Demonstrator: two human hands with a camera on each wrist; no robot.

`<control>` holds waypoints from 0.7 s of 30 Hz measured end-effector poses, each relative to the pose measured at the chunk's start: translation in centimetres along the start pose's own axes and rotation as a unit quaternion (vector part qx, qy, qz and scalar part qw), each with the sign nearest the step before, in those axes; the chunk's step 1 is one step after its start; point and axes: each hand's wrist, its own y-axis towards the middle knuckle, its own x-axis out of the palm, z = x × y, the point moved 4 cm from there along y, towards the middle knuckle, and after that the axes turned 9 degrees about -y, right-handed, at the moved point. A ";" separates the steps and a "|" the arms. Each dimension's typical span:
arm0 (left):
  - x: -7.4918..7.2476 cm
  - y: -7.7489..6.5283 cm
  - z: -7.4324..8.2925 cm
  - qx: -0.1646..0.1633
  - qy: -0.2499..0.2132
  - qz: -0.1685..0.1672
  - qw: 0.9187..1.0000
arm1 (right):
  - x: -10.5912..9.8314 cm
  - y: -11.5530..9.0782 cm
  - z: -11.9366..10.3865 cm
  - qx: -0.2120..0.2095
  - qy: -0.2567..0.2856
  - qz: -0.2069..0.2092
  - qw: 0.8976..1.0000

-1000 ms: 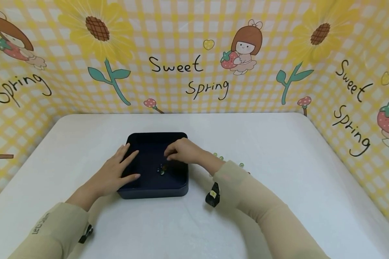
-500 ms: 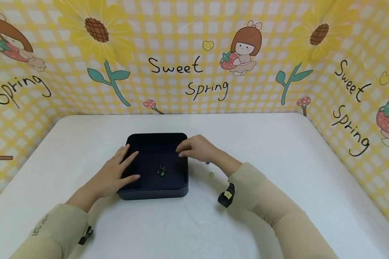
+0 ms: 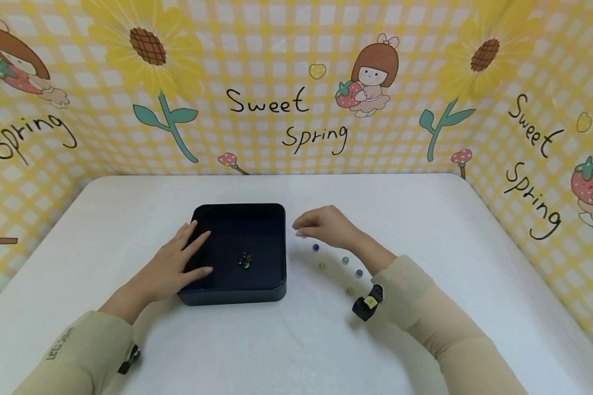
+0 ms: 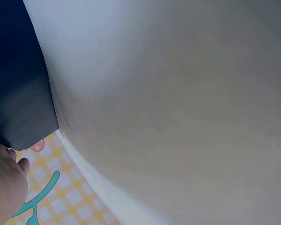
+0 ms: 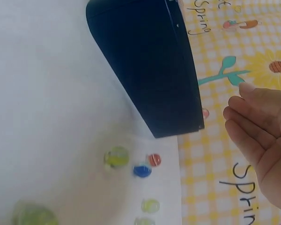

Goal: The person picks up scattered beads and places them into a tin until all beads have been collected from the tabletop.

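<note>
A dark, square tray [image 3: 233, 297] with rounded corners stands on the white table. Its left side is touched by my left hand [image 3: 165, 266], whose fingers are spread over the rim. Several small glass marbles [image 3: 246, 259] lie together on the tray floor. Just right of the tray, my right hand [image 3: 328, 226] hovers above the table with fingers loosely bent and nothing between them. Beneath and beside it lie a blue marble [image 3: 315, 247], a pale blue marble [image 3: 359, 273] and several green marbles [image 3: 345, 260]. The right wrist view also shows a red marble [image 5: 154, 160].
White cloth covers the table [image 3: 257, 351]. A yellow checked backdrop [image 3: 272, 49] with printed flowers and lettering rises behind and along both sides. Dark wrist cameras sit at both sleeves, the right camera [image 3: 367, 303] close above the table near a green marble.
My right hand has moved right, from over the tray across its right rim to above the table. More loose marbles now show beside it. My left hand has stayed on the rim.
</note>
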 end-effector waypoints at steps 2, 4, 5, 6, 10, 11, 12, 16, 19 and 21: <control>0.0 0.0 0.0 0.001 0.000 0.001 1.000 | -0.2 -0.4 0.4 0.012 0.009 0.003 1.000; 0.1 -0.1 -0.1 0.002 0.001 0.002 1.000 | -0.4 -0.8 0.9 0.024 0.017 0.007 1.000; 0.1 -0.1 -0.1 0.002 0.001 0.003 1.000 | -0.5 -1.1 1.1 0.032 0.023 0.009 0.999; 0.1 -0.1 -0.1 0.002 0.001 0.004 1.000 | -0.6 -1.3 1.3 0.037 0.028 0.011 0.999; 0.0 -0.1 -0.1 0.003 0.001 0.005 1.000 | -0.9 -2.1 2.0 0.050 0.041 0.022 0.998; 0.0 -0.1 -0.1 0.003 0.000 0.005 1.000 | -1.0 -2.3 2.1 0.052 0.042 0.023 0.997; 0.0 -0.1 -0.1 0.003 0.000 0.005 1.000 | -1.1 -2.4 2.2 0.053 0.041 0.024 0.997; 0.0 0.0 -0.1 0.007 0.002 0.010 1.000 | -1.3 -3.0 2.7 0.063 0.042 0.027 0.997; 0.1 0.0 -0.1 0.010 0.004 0.012 1.000 | -1.5 -3.5 3.1 0.077 0.045 0.030 0.996; 0.1 0.0 -0.1 0.012 0.003 0.014 1.000 | -1.6 -3.8 3.4 0.086 0.046 0.031 0.995</control>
